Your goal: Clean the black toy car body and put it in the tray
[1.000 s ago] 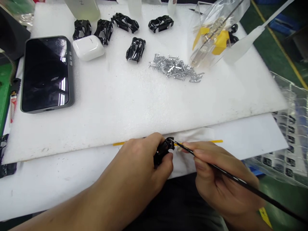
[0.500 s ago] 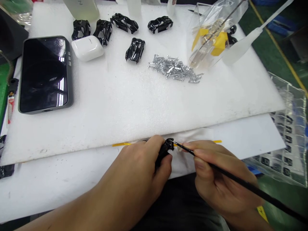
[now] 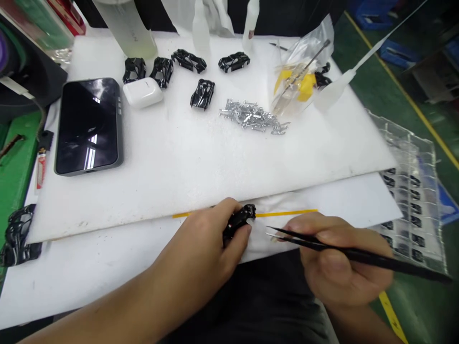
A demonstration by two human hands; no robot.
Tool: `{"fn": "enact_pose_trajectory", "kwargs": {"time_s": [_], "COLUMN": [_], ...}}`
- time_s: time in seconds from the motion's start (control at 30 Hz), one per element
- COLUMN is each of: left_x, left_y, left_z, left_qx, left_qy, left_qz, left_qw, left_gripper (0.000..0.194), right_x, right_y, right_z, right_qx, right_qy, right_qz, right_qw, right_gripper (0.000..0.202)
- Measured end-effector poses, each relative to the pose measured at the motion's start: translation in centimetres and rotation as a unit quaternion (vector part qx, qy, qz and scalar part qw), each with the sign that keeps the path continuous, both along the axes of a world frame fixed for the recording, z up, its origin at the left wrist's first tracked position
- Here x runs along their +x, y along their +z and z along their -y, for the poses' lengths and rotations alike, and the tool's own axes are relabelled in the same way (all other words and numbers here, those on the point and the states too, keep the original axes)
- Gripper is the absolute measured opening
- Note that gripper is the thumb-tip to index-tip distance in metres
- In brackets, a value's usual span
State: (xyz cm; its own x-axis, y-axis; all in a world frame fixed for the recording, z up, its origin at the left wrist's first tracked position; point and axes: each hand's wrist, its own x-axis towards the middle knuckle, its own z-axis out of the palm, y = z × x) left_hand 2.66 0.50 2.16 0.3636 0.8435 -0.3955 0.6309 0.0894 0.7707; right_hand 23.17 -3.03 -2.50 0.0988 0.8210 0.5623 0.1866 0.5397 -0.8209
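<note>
My left hand [image 3: 204,248] grips a small glossy black toy car body [image 3: 239,220] at the near edge of the white foam board [image 3: 201,157]. My right hand [image 3: 337,258] holds black tweezers [image 3: 344,251], whose tips point left and sit a short gap to the right of the car body. A pile of small silver metal parts [image 3: 253,116] lies on the board further back. Several more black car bodies [image 3: 202,93] rest near the board's far edge.
A dark phone [image 3: 89,125] and a white earbud case [image 3: 142,92] lie at the left of the board. A clear bag with yellow pieces [image 3: 296,81] stands at the back right, bottles [image 3: 127,28] behind. A clear plastic tray [image 3: 412,191] hangs off the right; black parts [image 3: 16,234] sit at far left.
The tweezers' tips have drawn back from the car body to the right and lowered flatter. The view has tilted up, showing more of the back of the table.
</note>
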Motion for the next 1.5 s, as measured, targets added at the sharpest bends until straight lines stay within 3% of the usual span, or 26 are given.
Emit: {"fn": "enact_pose_trajectory", "kwargs": {"time_s": [0.1,0.27,0.4,0.53,0.63,0.8,0.97,1.1,1.2,1.3,1.37,1.5], "left_x": [-0.1,-0.4,-0.8,-1.0,-1.0,-1.0,-1.1,-1.0,-1.0,-1.0,-1.0,-1.0], "left_y": [0.3,1.9,2.3,1.4,0.9,0.7,0.3,0.1,0.1,0.0,0.0,-0.1], "left_z": [0.6,1.6,1.5,1.5,1.5,1.5,1.2,1.2,1.3,1.5,1.6,1.7], "left_qx": [0.008,0.058,0.183,0.328,0.397,0.440,0.462,0.461,0.449,0.437,0.438,0.430], "left_qy": [-0.017,-0.060,-0.078,-0.100,-0.105,-0.101,-0.100,-0.097,-0.097,-0.097,-0.096,-0.094], "left_qz": [0.030,0.087,0.084,0.024,-0.015,-0.059,-0.058,-0.051,-0.044,-0.042,-0.039,-0.036], "left_qw": [0.999,0.993,0.976,0.939,0.912,0.890,0.879,0.881,0.887,0.893,0.893,0.897], "left_gripper": [0.007,0.010,0.024,0.023,0.034,0.039,0.036,0.034,0.032,0.031,0.032,0.029], "right_x": [-0.8,-1.3,-1.2,-1.0,-0.5,0.8,1.1,1.5,2.6,4.2,5.3,6.8], "right_y": [0.3,0.8,0.7,0.4,0.3,0.7,2.6,3.6,3.7,3.5,3.5,3.3], "right_z": [-0.2,-0.9,-1.1,-1.0,-1.2,-2.6,-3.0,-3.4,-4.8,-7.3,-9.1,-12.4], "right_qx": [-0.005,-0.030,-0.036,-0.041,-0.068,-0.157,-0.290,-0.279,-0.250,-0.177,-0.116,-0.066], "right_qy": [-0.025,-0.042,-0.032,-0.031,-0.023,0.035,0.038,0.008,-0.028,-0.072,-0.122,-0.232], "right_qz": [-0.135,-0.206,-0.214,-0.197,-0.195,-0.240,-0.307,-0.324,-0.284,-0.140,-0.032,0.202], "right_qw": [0.990,0.977,0.976,0.979,0.978,0.957,0.906,0.904,0.925,0.972,0.985,0.949], "right_gripper": [0.020,0.015,0.014,0.012,0.011,0.007,0.008,0.011,0.014,0.010,0.006,0.016]}}
